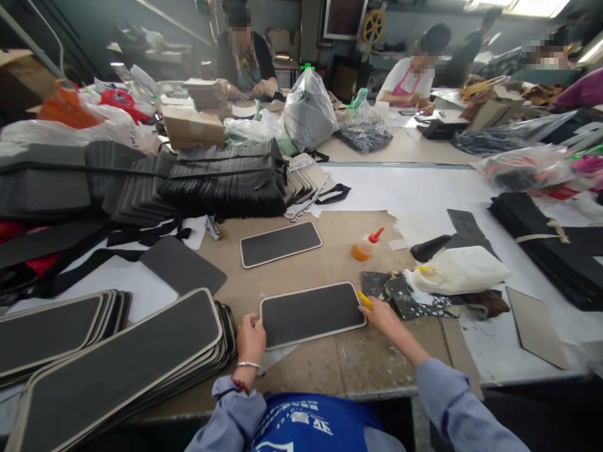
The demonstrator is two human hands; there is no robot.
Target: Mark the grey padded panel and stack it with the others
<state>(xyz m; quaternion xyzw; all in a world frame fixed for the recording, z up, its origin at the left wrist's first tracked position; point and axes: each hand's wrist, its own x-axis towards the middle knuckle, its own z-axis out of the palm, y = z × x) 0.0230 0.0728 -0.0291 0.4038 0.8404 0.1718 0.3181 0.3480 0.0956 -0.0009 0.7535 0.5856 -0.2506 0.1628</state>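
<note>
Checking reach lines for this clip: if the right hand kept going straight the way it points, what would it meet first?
The right hand, holding a yellow tool, points up and left along the pad's right edge. Beyond it lies bare cardboard, then probably the glue bottle, though depth is unclear.
</note>
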